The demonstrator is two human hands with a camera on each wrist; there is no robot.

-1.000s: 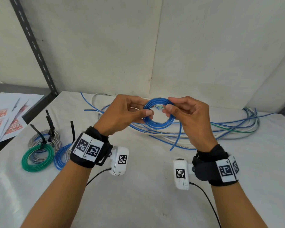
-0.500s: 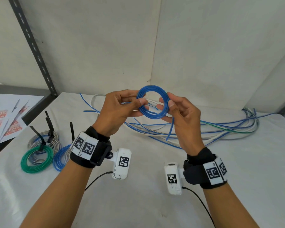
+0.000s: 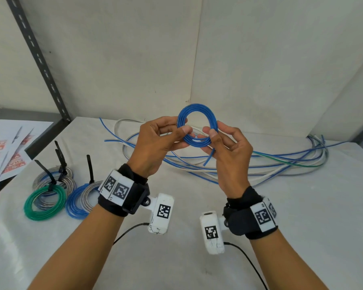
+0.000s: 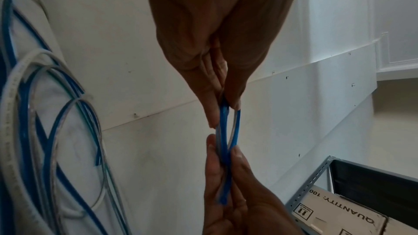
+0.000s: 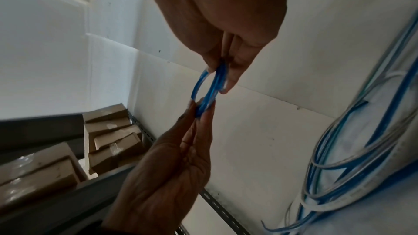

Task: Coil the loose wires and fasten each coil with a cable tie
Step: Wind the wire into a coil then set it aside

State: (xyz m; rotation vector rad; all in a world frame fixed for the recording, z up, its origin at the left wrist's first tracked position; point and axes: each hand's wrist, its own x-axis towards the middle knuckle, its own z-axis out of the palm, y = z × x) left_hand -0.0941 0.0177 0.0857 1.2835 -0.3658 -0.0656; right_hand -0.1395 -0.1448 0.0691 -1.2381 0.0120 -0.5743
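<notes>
Both hands pinch the blue coil above the table, mid-frame: my left hand on its left rim, my right hand on its right. I'd tuck the dangling tail in, keeping the loops clamped before tying.

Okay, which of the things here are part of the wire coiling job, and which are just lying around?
Part of the job:
- blue coil, pinched by left hand and right hand
- loose wires on the table
- tied coils with black cable ties

Just lying about:
- printed sheets
- cardboard boxes
- shelf upright
</notes>
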